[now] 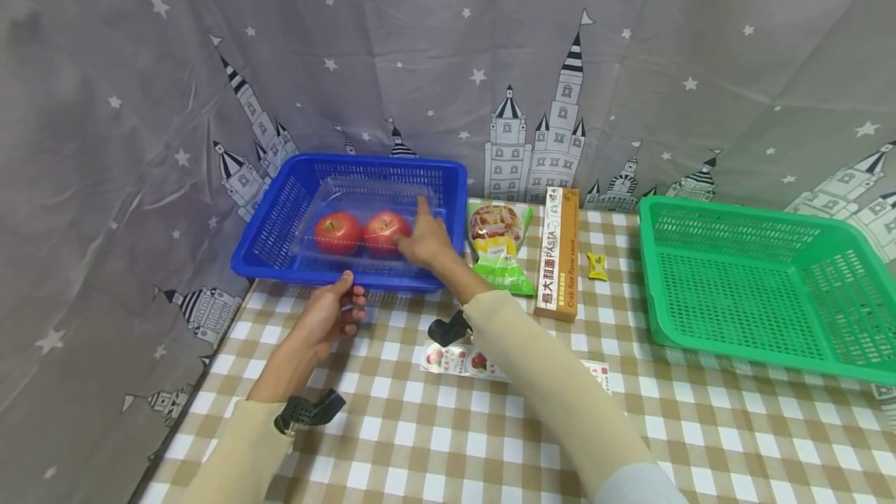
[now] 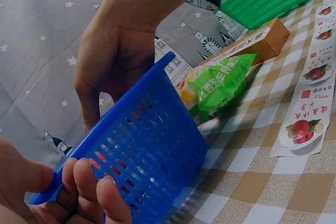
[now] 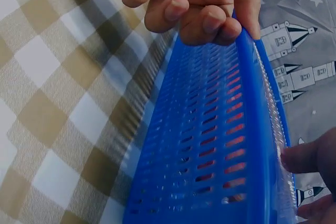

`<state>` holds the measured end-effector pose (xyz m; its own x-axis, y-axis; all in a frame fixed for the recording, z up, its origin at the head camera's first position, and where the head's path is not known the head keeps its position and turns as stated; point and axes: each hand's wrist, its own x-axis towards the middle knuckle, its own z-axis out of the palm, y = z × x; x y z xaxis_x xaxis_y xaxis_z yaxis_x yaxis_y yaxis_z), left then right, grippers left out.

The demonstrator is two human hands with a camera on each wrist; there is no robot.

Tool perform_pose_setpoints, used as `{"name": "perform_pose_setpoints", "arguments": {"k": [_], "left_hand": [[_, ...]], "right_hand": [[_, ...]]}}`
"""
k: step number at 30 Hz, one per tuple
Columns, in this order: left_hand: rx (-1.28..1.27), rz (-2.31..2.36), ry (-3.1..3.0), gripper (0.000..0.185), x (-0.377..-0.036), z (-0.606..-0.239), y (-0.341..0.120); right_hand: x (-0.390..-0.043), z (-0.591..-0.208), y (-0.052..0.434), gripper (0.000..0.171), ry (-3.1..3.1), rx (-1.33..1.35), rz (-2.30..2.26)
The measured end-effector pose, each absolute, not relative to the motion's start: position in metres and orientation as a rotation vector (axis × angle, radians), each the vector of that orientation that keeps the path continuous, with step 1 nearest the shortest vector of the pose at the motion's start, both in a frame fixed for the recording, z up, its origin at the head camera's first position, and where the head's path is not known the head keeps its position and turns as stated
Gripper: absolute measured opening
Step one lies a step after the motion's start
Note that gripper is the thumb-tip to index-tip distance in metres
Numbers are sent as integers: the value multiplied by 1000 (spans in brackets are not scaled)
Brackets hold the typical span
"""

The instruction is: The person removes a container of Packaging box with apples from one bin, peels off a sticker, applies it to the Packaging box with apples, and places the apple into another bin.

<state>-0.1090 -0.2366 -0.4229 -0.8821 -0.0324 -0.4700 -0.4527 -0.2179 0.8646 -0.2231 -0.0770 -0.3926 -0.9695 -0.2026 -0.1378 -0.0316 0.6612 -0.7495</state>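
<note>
A blue basket stands at the back left of the checked table. Inside it lies a clear plastic box with two red apples. My left hand grips the basket's near rim, thumb inside and fingers curled on the outer wall. My right hand reaches over the rim to the box's right end. In the right wrist view its fingertips pinch the box's clear edge. The left wrist view shows the basket wall with my left fingers on it and my right hand above.
A green snack bag and a pasta box lie just right of the blue basket, then a small yellow sweet. A green basket sits at the right. An apple label strip lies under my right forearm. A star-print curtain hangs behind.
</note>
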Motion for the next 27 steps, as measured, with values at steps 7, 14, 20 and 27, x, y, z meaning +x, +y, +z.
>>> {"name": "perform_pose_setpoints", "arguments": {"k": [7,14,20,27], "left_hand": [[-568,2172,1775,39,-109,-424,-236],[-561,2171,1779,39,-108,-424,-236],[-565,2184,1764,39,-108,-424,-237],[-552,2177,1765,38,-109,-424,-237]], "right_hand": [[-224,-390,-76,68,2745,-190,-1368],[-224,-386,-75,70,2687,-149,-1568],[-221,-381,-72,66,2685,-119,-1612],[-217,-374,-66,64,2610,-79,-1740]]}}
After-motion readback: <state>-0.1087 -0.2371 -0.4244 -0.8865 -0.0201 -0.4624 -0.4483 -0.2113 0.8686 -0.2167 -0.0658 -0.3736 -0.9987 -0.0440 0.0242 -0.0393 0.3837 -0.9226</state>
